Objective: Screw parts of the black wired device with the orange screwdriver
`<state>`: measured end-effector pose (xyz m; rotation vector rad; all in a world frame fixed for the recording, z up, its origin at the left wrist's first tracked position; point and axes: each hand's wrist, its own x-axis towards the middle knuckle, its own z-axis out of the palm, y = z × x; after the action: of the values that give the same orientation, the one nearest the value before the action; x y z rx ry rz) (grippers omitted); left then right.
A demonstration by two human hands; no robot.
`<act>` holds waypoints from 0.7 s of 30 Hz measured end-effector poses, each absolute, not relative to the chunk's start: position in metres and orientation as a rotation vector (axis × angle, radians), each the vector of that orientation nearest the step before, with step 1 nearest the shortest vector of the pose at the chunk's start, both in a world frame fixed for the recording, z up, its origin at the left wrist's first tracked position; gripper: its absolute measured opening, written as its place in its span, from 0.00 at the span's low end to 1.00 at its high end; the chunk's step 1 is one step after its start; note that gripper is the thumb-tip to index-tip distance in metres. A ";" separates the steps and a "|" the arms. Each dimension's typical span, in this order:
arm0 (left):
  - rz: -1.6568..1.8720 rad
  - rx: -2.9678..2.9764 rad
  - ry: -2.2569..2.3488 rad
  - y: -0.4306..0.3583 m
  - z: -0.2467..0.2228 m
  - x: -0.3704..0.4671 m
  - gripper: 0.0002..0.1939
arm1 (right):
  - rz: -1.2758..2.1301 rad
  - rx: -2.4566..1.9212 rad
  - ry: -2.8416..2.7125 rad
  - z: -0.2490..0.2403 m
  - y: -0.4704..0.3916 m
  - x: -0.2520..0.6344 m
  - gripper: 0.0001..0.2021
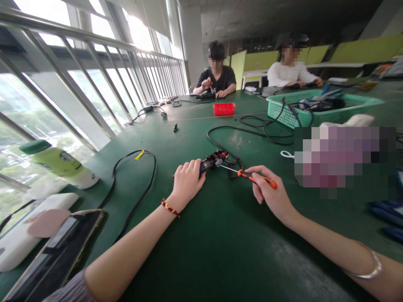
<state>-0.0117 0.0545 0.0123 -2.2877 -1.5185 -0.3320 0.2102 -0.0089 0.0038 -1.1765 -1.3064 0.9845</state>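
Screwdriver point(241, 173) in half-curled right hand point(273, 193) — left hand point(188, 181) clasps device point(214, 160).

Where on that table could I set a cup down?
The table looks bare between the left forearm and right forearm, and mostly bare between the black strap and red box. Crowded: left, with the phone and bottle; right, around the green basket.

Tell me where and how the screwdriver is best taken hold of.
Probably by the thick orange-and-black handle, coming from the right. The screwdriver slants across the view, its thin shaft pointing left to the device, so the handle end faces the right hand, whose grip is on it.
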 end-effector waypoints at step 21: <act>-0.330 -2.285 -1.520 0.055 0.013 -0.011 0.17 | 0.885 -1.012 -1.329 0.000 -0.004 0.211 0.17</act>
<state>-0.0114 0.0546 0.0127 -2.2851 -1.5196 -0.3303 0.2109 -0.0044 0.0002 -1.0116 -1.3292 0.8845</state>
